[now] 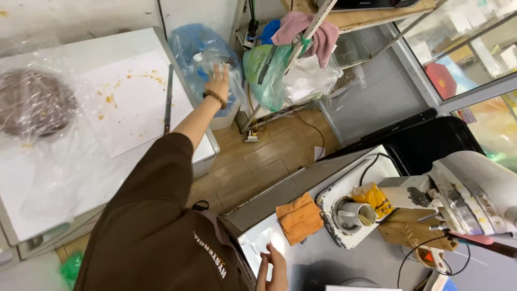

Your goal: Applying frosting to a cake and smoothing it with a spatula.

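Two hands show: the left hand [218, 81] reaches out, fingers spread and released, at a blue bag [200, 56] past the white table [134, 97]; whether they touch is unclear. Right hand [273, 268], open, cut off below.

A crumpled blue plastic bag [196, 54] hangs at the upper middle of the frame, beside the white table's corner. Just right of it sit a green plastic bag [264, 75] and a clear whitish one [312, 78]. A small yellow packet [375, 198] lies at lower right, by the metal cup.
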